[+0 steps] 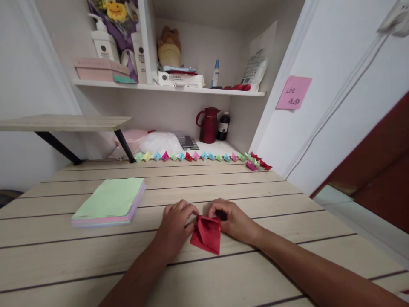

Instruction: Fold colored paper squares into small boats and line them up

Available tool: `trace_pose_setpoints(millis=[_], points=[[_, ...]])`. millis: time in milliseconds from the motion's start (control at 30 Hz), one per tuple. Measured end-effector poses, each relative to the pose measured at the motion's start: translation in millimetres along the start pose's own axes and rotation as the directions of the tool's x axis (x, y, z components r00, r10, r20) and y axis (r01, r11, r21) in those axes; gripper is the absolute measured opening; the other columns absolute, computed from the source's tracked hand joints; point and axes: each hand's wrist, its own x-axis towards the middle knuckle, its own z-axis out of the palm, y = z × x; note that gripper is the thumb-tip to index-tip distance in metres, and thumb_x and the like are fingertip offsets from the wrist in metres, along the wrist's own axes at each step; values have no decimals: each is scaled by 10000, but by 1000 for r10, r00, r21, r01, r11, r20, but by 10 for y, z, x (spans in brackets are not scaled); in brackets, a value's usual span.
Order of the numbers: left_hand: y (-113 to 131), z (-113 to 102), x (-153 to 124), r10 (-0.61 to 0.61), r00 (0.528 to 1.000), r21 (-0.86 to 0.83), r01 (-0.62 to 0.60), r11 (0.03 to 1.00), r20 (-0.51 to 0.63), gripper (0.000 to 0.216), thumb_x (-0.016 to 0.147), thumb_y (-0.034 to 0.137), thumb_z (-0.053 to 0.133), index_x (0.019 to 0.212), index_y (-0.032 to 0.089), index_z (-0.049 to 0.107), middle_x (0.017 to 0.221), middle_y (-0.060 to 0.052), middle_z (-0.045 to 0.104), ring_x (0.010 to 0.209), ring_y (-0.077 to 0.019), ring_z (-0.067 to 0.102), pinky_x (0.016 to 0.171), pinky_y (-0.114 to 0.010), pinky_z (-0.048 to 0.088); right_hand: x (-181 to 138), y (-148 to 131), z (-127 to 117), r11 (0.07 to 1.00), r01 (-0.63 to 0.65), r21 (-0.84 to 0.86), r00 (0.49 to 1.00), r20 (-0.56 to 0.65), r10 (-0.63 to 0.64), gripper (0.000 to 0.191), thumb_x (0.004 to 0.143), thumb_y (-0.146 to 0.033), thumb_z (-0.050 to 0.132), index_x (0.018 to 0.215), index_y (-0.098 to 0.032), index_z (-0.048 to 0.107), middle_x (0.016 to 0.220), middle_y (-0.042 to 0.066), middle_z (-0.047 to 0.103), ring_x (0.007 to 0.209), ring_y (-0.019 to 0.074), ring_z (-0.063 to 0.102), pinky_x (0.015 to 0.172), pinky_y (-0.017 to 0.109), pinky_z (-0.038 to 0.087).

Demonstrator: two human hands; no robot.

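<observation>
A partly folded sheet of red origami paper (pixel 209 234) is held just above the slatted tabletop, its pocket spread and a pointed corner toward me. My left hand (pixel 175 226) pinches its upper left edge between thumb and fingers. On the other side, my right hand (pixel 234 219) grips the upper right edge, fingers curled. To the left lies a stack of square coloured paper (pixel 110 198), light green on top. Small folded paper boats (pixel 188 157) in several colours line the back edge of the table, with a cluster of more boats (pixel 257 163) at the right end.
A raised wooden shelf (pixel 64 122) on black legs stands at the back left. Behind the boats are a dark red jug (pixel 208 125), a dark bottle (pixel 223 126) and a white plastic bag (pixel 160 143). A pink note (pixel 294 92) is stuck on the right wall.
</observation>
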Motion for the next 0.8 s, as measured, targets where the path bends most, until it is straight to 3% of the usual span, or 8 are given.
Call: trace_pose_setpoints(millis=[200,300,500,700,800], points=[[-73,-144,38,25,997,-216,-8,976,73,327,782,134,557,1060,271,662,980,-16,645,887,-171,597,892,-344,434,-70,35,-45,974,142,-179,989,59,-133,173,772,-51,607,815,-217,590,849,6,653,847,172,570,851,338,386],[-75,-171,39,38,996,-226,-20,974,76,350,808,156,554,1118,285,653,1032,-27,644,891,-174,599,908,-361,440,-100,53,-56,946,207,-248,978,78,-193,240,771,-27,589,888,-233,627,911,19,657,906,184,572,855,336,394],[-58,-138,21,139,988,-74,-134,988,72,347,885,157,490,1016,363,736,992,-23,625,943,-178,579,926,-380,413,-123,41,-54,932,219,-288,976,78,-205,290,768,-3,566,912,-240,653,911,16,656,901,174,582,852,327,403],[-60,-142,3,229,968,170,-244,955,103,461,856,59,498,1057,416,709,1072,-22,637,899,-175,566,850,-361,415,-126,42,-72,921,232,-313,972,109,-208,197,814,-74,587,873,-244,668,894,31,660,895,192,579,815,331,405],[-114,-114,-7,230,971,239,-238,941,60,454,856,73,526,1125,408,672,1120,-29,647,955,-199,564,865,-375,405,-100,49,-71,958,121,-261,993,38,-115,122,823,-121,607,816,-228,666,832,24,665,833,184,595,784,319,414]])
